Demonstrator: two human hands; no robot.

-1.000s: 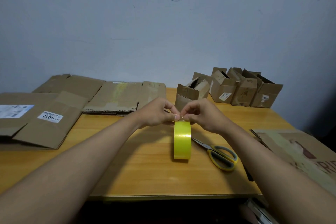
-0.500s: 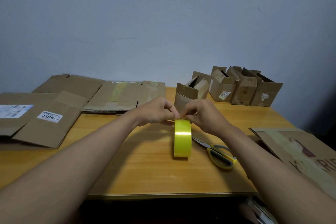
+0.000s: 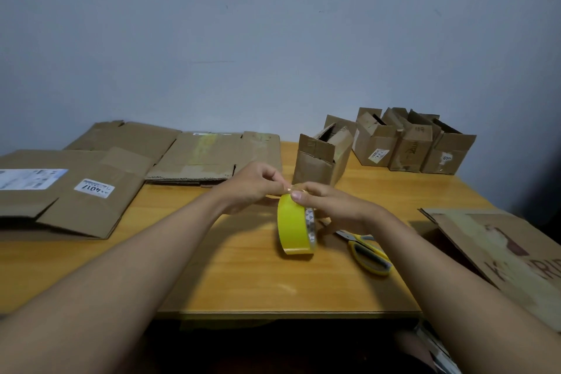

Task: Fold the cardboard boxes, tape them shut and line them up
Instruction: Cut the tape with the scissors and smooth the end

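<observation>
A yellow tape roll (image 3: 293,226) stands on edge on the wooden table (image 3: 243,276), leaning a little to the left. My right hand (image 3: 329,205) grips the roll's top, thumb pressed on its rim. My left hand (image 3: 253,184) pinches the loose tape end just above the roll. A folded cardboard box (image 3: 321,158) with open top flaps stands right behind my hands. Three more folded boxes (image 3: 413,146) stand in a row at the back right.
Flattened cardboard boxes (image 3: 79,191) lie across the table's left and back. Yellow-handled scissors (image 3: 367,252) lie right of the roll. A large printed cardboard sheet (image 3: 501,252) overhangs the right edge. A blue-grey wall rises behind the table.
The tape roll has tilted and turned, showing its printed inner core. Both hands stayed at its top, working the tape end.
</observation>
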